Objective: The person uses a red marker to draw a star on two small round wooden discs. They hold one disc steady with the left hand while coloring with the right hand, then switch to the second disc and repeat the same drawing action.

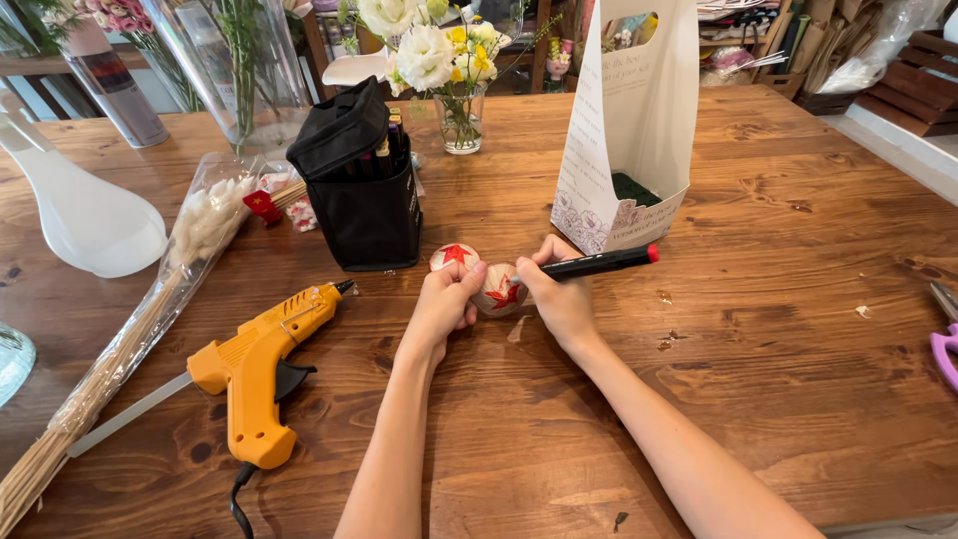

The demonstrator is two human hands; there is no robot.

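My left hand [442, 304] grips a small round ball [502, 289] painted with a red leaf shape, holding it on the wooden table [758, 329]. My right hand [561, 295] holds a black marker with a red end cap [604, 263], its tip against the ball. A second ball with a red star shape [455, 257] lies just behind my left hand's fingers, next to the black marker case [361, 190].
An orange glue gun [261, 374] lies to the left with its cord. A wrapped bunch of dried white stems [150, 309] lies further left. A white paper flower carrier [629, 120] stands behind my hands. A glass vase of flowers [460, 110] is at the back. Purple scissors [944, 344] sit at the right edge.
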